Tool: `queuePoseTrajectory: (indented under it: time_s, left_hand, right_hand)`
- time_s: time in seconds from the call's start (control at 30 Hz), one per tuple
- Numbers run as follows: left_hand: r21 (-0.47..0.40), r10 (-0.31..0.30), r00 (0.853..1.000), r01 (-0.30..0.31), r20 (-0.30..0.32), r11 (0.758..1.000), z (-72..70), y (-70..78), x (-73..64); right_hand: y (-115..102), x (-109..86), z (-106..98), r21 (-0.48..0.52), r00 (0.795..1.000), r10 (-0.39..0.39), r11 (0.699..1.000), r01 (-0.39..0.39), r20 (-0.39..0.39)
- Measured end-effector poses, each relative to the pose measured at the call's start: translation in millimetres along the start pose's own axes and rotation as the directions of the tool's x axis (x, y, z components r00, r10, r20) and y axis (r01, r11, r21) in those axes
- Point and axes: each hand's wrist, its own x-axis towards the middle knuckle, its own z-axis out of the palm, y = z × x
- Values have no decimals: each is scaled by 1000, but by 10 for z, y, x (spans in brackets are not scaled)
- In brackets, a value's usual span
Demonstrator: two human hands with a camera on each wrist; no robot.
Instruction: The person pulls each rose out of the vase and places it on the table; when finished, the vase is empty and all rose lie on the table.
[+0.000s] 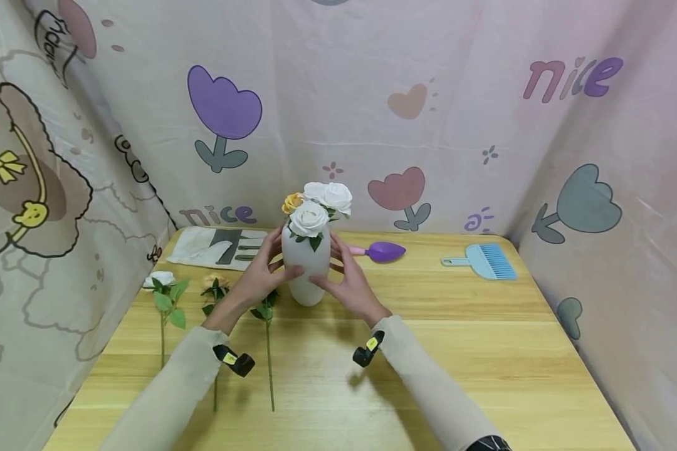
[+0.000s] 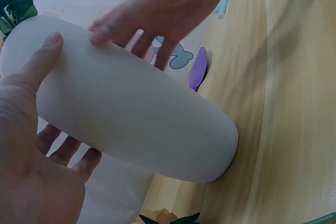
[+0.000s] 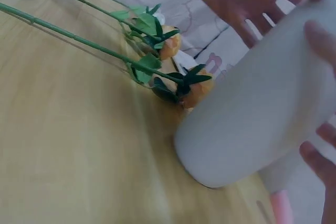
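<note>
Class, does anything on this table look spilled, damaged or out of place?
Nothing stands out: no spill or damage shows. The white vase looks upright between left hand and right hand, three loose flowers lie side by side, and the purple scoop and blue brush lie farther back.

Pale printed curtain (image 1: 338, 75) across upper frame; purple tulip print (image 1: 225, 106) upper left, "nice" lettering (image 1: 600, 76) upper right. Printed drapes (image 1: 654, 188) down both side edges. Light-yellow wood-grain tabletop (image 1: 485, 351) below, soft shadows lower centre.

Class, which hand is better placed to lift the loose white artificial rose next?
Probably the left hand: nearer the rose; the right hand holds the far side of the tall white vase.
</note>
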Motion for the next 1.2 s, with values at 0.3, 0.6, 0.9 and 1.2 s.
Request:
queuePoseTrajectory:
  time_s: [0.3,0.6,0.9,1.2]
  left_hand:
    - [2,-24,1000,24,-11,1000,7,4,16]
    - [14,-41,999,41,-13,999,12,22,14]
    - [27,-66,998,66,-10,997,-2,16,15]
    - [4,-53,999,53,-1,999,3,1,9]
  right_hand:
    - [-368,138,-295,13,970,-212,977,215,-117]
    - [-674,299,-388,-35,962,-261,965,259,-84]
    - [-816,401,-394,-58,982,-178,983,174,-69]
    - [-924,460,-397,-61,985,-145,988,140,-93]
